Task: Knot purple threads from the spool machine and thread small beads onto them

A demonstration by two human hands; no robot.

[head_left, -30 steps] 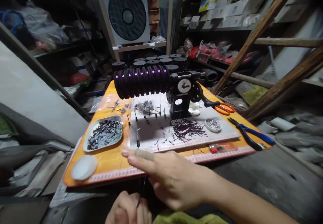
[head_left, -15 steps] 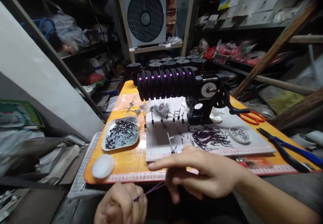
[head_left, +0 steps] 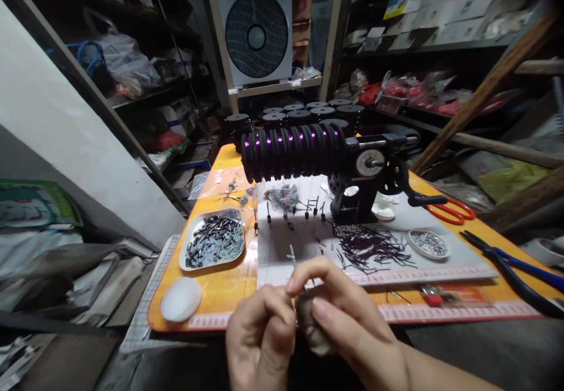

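Observation:
My left hand (head_left: 262,335) is closed in a pinch at the table's near edge, its fingertips meeting those of my right hand. Purple thread ran from this hand a moment ago; the fingers now hide it. My right hand (head_left: 352,326) has its fingers curled and pressed together on something too small to make out. Between its fingers shows a grey-brown shape (head_left: 315,326) that looks like a wrapped fingertip. Just beyond the hands, a thin pale upright stick (head_left: 292,254) rises from the white board (head_left: 275,265). Dark purple cut strands (head_left: 374,247) lie on the board.
A black hand-cranked winder (head_left: 293,151) carrying purple thread stands behind, with weighted lines hanging below it. Left are a tray of dark beads (head_left: 180,256) and a white round lid (head_left: 180,300). Right are a bead dish (head_left: 440,256), orange-handled scissors (head_left: 460,212) and blue-black pliers (head_left: 506,268).
My left hand has moved up and right to meet my right hand. My right index finger, stretched out before, has curled inward. The purple thread between the hands no longer shows.

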